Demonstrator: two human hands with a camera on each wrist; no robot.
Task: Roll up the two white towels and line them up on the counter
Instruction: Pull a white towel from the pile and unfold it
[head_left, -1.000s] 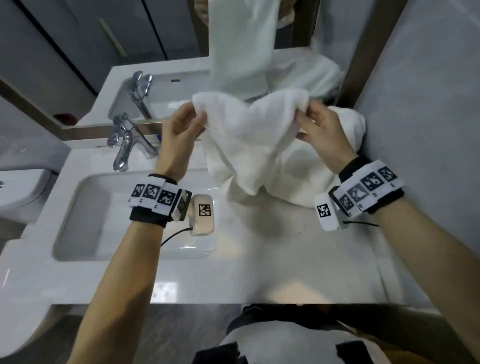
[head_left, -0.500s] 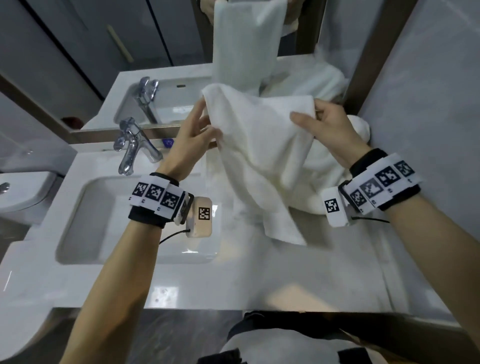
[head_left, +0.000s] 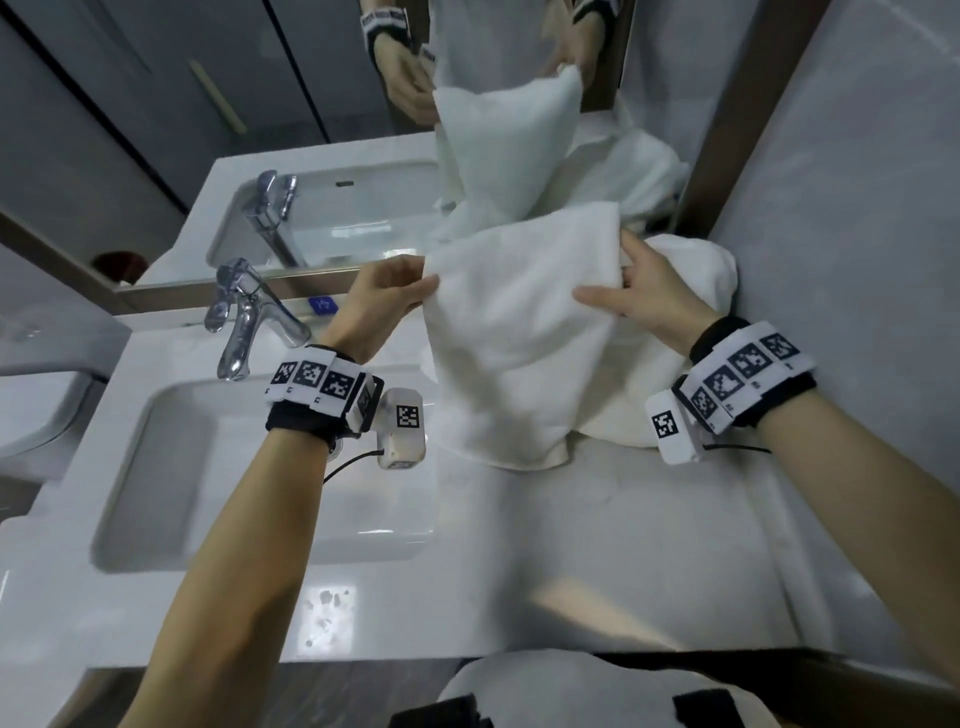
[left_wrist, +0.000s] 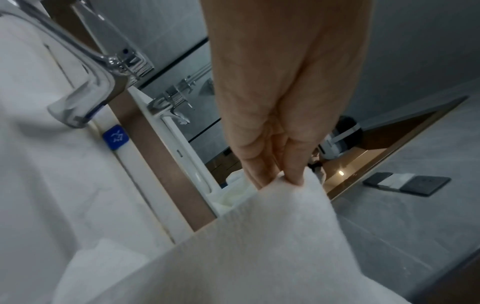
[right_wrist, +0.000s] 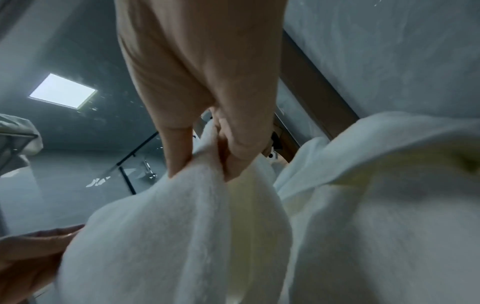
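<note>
Towel (head_left: 519, 332), white, held up over counter (head_left: 597, 545).
Left hand (head_left: 384, 299) and right hand (head_left: 649, 301) each pinch a top corner; second towel (head_left: 696, 275) lies heaped behind, by the wall.

Bare forearms w/ white tag-printed wristbands (head_left: 322, 382) over black straps, cam pods.

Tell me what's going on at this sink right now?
A person holds one white towel up over the counter, the left hand pinching one top corner and the right hand gripping the other. It hangs unrolled. The second towel lies bunched in the back corner by the wall, right of the basin. Nothing is rolled yet.
</note>
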